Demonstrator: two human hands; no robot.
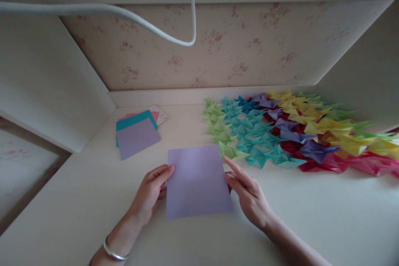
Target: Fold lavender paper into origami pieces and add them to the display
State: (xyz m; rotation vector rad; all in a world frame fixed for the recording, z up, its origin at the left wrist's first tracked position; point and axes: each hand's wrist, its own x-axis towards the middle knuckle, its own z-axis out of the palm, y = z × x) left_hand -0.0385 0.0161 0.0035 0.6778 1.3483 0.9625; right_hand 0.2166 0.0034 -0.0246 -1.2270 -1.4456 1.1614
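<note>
A flat, uncreased square of purple origami paper (198, 183) is held up between my two hands, over the white table. My left hand (152, 189), with a silver bangle on its wrist, pinches the sheet's left edge, thumb on top and the other fingers partly behind it. At the right edge, my right hand (247, 193) grips the sheet between thumb and curled fingers, while its index finger stretches forward along the edge. Behind to the left lies a loose stack with another purple sheet (139, 138) on top and a teal sheet (135, 119) below it.
Rows of folded paper cranes in many colours cover the back right of the table, with a green crane (232, 151) close behind my right hand. A white cable (149, 29) hangs in front of the flowered wall panel (215, 45). White side panels border the table.
</note>
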